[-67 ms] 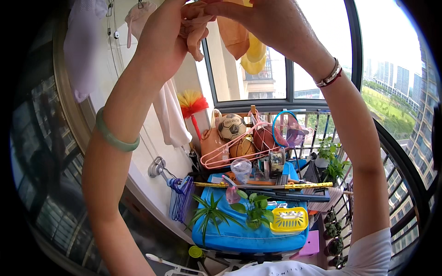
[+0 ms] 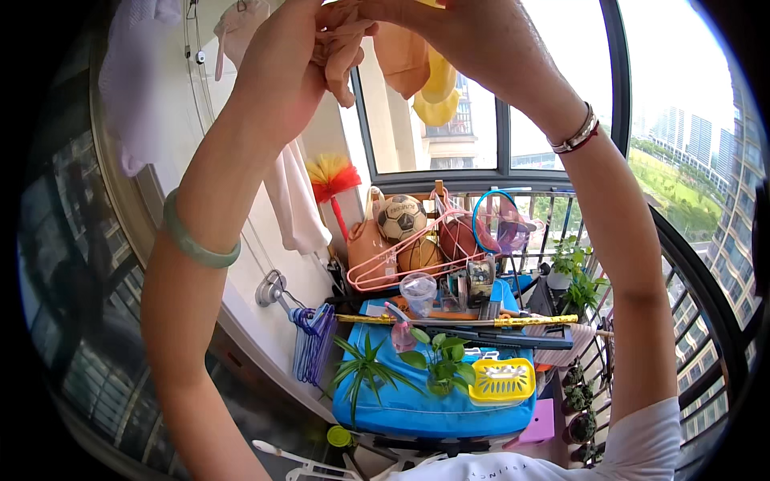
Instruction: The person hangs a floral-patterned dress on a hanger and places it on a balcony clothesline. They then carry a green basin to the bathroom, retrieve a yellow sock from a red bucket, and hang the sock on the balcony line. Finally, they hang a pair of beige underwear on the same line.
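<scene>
Both my arms reach up to the top edge of the head view. My left hand (image 2: pixel 289 76) is closed around a bunched, thin peach-coloured cloth (image 2: pixel 343 60); a loose end of it dangles below the fingers. My right hand (image 2: pixel 473 44) pinches the same cloth from the other side, thumb stretched toward the left hand. Its upper part is cut off by the frame, so its kind cannot be told. Just behind the hands hang a peach-coloured cloth (image 2: pixel 401 64) and a yellow cloth (image 2: pixel 438 96). A pale pink garment (image 2: pixel 297 208) hangs behind my left forearm.
Below is a blue-covered surface (image 2: pixel 377 413) with potted plants (image 2: pixel 441 373), a yellow basket (image 2: pixel 503 380) and a long pole (image 2: pixel 465 324). Balls (image 2: pixel 402 219) and pink hangers (image 2: pixel 377 272) sit behind. Purple hangers (image 2: pixel 315 345) hang by the wall. A window and railing are at right.
The hands keep their hold on the peach-coloured cloth, almost unmoved. The whole scene has shifted very slightly left and the lilac garment at upper left hangs a little further left.
</scene>
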### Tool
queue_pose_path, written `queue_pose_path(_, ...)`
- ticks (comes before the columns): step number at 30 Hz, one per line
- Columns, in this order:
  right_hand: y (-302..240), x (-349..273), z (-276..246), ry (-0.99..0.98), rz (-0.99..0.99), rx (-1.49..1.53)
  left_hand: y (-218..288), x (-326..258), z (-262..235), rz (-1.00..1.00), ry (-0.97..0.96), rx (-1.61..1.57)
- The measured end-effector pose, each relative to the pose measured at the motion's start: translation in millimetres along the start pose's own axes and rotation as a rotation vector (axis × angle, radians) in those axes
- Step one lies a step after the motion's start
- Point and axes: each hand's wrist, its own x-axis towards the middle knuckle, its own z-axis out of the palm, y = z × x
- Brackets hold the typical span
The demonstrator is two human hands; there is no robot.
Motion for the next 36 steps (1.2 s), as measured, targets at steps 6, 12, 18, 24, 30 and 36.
queue_pose_path(6, 5.6, -47.1, -6.4, 0.083, 0.308, 0.488, -35.0, -39.7, -0.1, 0.144, -0.057, 0.397)
queue_pose_path(12, -21.1, -88.7, -9.7, 0.116, 0.826, 0.974, -52.1, -66.4, -12.6, -0.140, -0.118, 0.339)
queue_pose_path(18, -23.2, -108.7, -4.8, 0.028, 0.960, 0.997, -67.4, -67.8, -6.1, -0.216, -0.040, 0.245)
queue_pose_path(24, -22.4, -124.3, 1.6, -0.030, 0.984, 0.942, -81.8, -75.4, -11.5, -0.398, -0.140, 0.017)
queue_pose_path(30, -26.0, -140.7, 8.0, -0.079, 0.809, 0.732, -83.3, -78.0, -4.6, -0.380, -0.066, -0.017)
queue_pose_path(36, -44.1, -171.1, 13.0, -0.313, 0.851, 0.717, -79.7, -79.8, -5.0, -0.335, -0.032, -0.082)
